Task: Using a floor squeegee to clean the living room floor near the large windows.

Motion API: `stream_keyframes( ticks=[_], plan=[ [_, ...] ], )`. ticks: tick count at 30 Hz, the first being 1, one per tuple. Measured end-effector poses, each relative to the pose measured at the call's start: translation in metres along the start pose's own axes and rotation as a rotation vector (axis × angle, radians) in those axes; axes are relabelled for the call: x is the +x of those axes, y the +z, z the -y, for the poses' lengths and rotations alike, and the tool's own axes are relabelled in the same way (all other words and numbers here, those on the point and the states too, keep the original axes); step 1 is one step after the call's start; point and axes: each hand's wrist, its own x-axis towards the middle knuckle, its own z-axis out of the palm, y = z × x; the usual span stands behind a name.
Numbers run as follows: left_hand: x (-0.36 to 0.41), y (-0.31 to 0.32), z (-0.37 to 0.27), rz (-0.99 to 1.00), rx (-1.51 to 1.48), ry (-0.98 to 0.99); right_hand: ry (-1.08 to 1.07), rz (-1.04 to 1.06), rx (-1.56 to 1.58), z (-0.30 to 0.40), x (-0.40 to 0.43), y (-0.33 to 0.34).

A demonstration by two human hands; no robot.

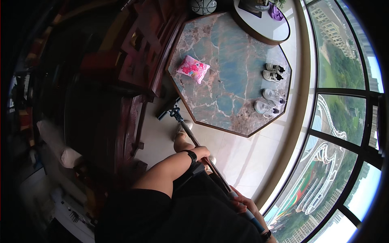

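Observation:
A long-handled floor mop slants across the view, from lower right to upper left. Its narrow dark head rests on the tiles between the carved wooden furniture and the octagonal table. Around the middle of the pole closes my left hand, with a black band on the wrist. Farther down, my right hand grips the grey-blue handle end. My feet, in light shoes, show beside the pole, partly hidden by my arm.
The octagonal marble-topped table carries a pink cushion and two pairs of sneakers. A round white table adjoins it, near a basketball. Dark red wooden furniture borders the left; a windowed wall the right.

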Motion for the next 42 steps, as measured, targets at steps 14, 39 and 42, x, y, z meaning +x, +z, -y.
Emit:
stream_keyframes(
  ticks=[14, 39, 42],
  plan=[
    [0.144, 0.174, 0.156, -0.219, 0.256, -0.209, -0.003, 0.038, 0.278, -0.068, -0.109, -0.208],
    [0.055, 0.154, 0.036, -0.672, -0.411, 0.385, 0.108, 0.220, -0.279, 0.078, 0.032, -0.131],
    [0.062, 0.152, 0.043, -0.603, -0.142, 0.040, 0.067, 0.196, -0.145, 0.052, 0.020, -0.153]
  ],
)
